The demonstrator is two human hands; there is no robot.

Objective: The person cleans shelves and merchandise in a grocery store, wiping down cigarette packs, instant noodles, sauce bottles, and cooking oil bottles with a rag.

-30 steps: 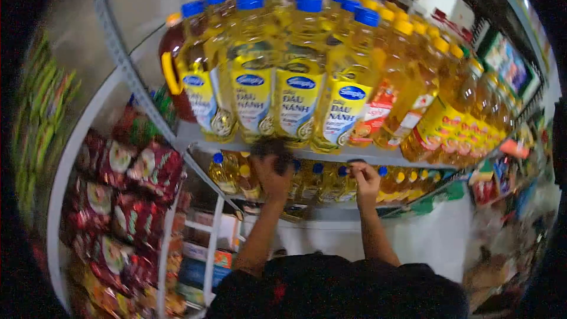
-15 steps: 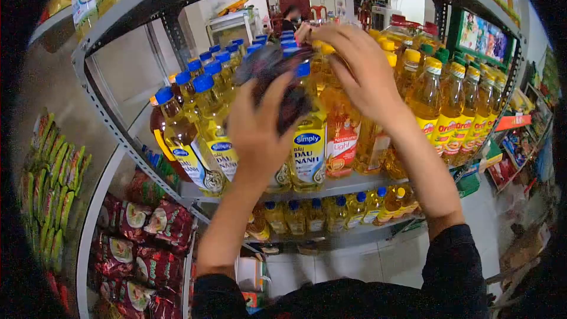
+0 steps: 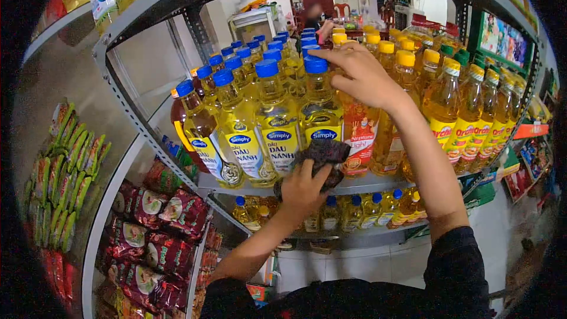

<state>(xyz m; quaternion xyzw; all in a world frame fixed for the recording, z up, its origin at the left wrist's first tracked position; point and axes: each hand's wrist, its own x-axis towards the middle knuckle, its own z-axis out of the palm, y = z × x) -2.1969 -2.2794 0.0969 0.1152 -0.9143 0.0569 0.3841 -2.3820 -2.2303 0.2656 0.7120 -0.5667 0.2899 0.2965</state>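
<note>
**Crowded oil bottles, one hand on top, one wiping below**

The right hand [image 3: 360,74] is spread over the cap and neck of a blue-capped bottle [image 3: 319,112] at the front of the shelf [image 3: 366,186], fingers curled around the top. The left hand [image 3: 304,186] presses a dark cloth [image 3: 325,153] against the lower front of that bottle, close to the shelf edge, with the thumb and fingers pinching the fabric.

The risk is plain: the bottles stand tightly packed, touching one another, and the front row sits near the lip. If the left hand pushes hard while the right lets go, the bottle could tilt back into its neighbours or slide forward off the edge. A knock sideways could topple the red-labelled bottle [image 3: 360,133] just beside it. Oily plastic may also slip under the fingers.

Whether the bottle is lifted or resting on the shelf is hard to tell, since the cloth hides its base. The smaller bottles [image 3: 354,210] on the shelf below sit right under any fall.
</note>
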